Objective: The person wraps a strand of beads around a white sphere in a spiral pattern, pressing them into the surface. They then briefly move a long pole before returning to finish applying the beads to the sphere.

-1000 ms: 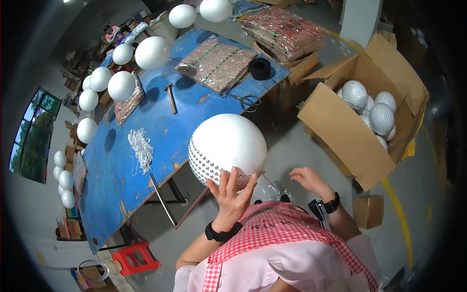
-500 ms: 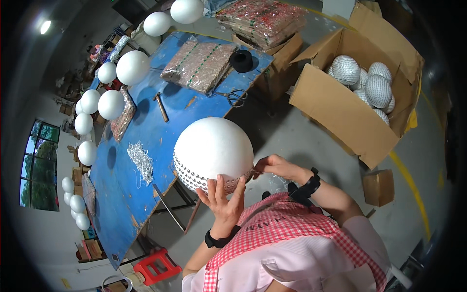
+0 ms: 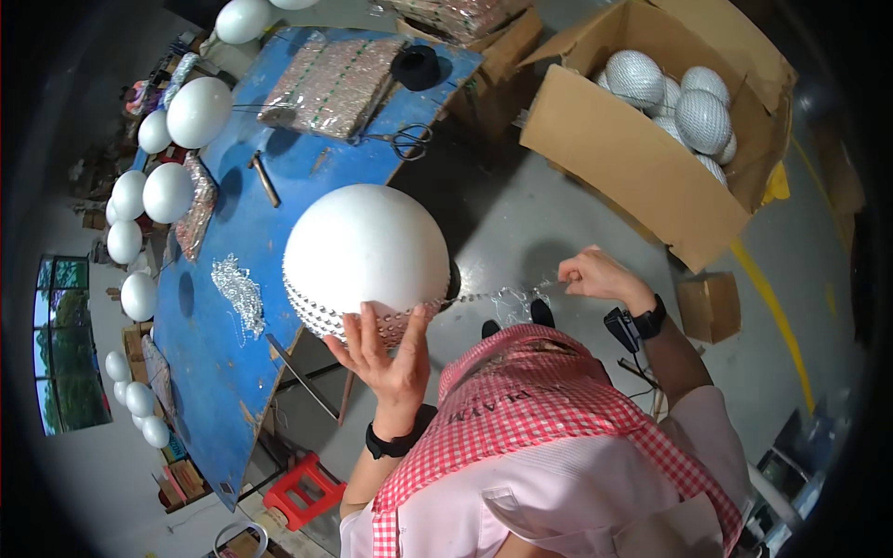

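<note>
A large white ball [image 3: 367, 246] is in front of me at the near edge of the blue table, rows of silver beads [image 3: 314, 314] wrapped around its lower part. My left hand [image 3: 389, 367] holds the ball from the near side, fingers spread over the beaded rows. Off to the right, my right hand [image 3: 595, 277] is closed in a pinch on a bead chain [image 3: 493, 295], which stretches from the ball's right side. Thinner loose strands hang below the chain. What supports the ball underneath is hidden.
The blue table [image 3: 219, 344] bears a pile of silver strands [image 3: 239, 293], a hammer [image 3: 264, 179], scissors [image 3: 406, 141], a black roll [image 3: 415, 67] and a wrapped pack [image 3: 330, 88]. Several white balls [image 3: 168, 192] line its left side. A cardboard box [image 3: 633, 172] contains silver balls [image 3: 703, 121].
My right hand has moved right, away from the ball, drawing the bead chain out into a line. My left hand stays on the ball. The view has shifted, so the scene sits further left.
</note>
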Motion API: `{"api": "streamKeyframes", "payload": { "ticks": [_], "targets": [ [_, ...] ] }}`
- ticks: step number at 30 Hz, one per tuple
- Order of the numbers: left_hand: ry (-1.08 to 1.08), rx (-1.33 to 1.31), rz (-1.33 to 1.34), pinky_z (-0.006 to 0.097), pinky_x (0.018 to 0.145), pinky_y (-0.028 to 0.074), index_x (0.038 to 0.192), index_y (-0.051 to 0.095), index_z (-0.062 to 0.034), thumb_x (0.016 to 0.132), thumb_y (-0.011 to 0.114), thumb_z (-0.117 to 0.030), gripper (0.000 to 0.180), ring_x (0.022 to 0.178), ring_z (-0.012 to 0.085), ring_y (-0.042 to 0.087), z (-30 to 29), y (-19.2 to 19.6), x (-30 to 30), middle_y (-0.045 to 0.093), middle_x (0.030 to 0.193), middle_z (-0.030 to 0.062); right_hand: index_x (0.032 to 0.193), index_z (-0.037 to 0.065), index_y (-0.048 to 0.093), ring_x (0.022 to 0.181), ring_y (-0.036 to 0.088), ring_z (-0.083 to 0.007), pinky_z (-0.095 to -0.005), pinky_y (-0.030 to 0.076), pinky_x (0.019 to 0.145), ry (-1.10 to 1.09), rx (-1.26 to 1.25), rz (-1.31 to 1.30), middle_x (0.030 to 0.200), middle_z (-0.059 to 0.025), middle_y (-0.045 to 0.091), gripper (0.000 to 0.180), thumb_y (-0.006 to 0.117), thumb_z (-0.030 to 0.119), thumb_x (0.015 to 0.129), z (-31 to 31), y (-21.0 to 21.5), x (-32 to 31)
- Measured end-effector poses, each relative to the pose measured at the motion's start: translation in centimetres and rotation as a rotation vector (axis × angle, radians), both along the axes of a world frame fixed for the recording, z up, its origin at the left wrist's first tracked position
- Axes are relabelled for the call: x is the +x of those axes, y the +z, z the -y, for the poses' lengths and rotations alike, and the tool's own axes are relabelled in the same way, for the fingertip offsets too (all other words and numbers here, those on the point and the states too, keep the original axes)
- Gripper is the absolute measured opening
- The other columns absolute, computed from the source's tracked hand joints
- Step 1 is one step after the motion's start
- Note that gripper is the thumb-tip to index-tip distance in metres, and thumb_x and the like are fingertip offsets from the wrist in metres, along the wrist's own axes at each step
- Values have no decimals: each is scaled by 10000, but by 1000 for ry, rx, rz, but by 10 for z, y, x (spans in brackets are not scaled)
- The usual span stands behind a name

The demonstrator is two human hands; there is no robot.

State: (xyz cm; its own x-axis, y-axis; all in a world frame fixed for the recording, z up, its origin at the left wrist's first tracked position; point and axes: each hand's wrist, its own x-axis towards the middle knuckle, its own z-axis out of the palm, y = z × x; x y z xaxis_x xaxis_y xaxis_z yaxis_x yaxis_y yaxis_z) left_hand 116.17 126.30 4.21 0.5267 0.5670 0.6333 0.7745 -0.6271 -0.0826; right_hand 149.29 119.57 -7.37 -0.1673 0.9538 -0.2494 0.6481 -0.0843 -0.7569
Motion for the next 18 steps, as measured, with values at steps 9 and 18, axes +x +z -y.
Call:
{"api": "streamKeyframes", "payload": {
  "ticks": [9,18],
  "targets": [
    [-42,-38,-1,547,1128,154,1077,709,-222,777,741,-135,314,1368,387,300,-5,5,-3,393,1429,215,802,92,667,697,632,-335,-431,489,633,-501,-176,734,768,-151,655,132,561,169,823,90,-156,77],
    [-58,-34,35,533,1132,152,1084,700,-229,761,746,-103,350,1370,378,303,-8,0,-2,403,1427,209,1137,6,596,837,632,-124,-262,503,746,-1080,398,-504,992,-79,665,445,370,372,1024,69,86,86]
  ]
}}
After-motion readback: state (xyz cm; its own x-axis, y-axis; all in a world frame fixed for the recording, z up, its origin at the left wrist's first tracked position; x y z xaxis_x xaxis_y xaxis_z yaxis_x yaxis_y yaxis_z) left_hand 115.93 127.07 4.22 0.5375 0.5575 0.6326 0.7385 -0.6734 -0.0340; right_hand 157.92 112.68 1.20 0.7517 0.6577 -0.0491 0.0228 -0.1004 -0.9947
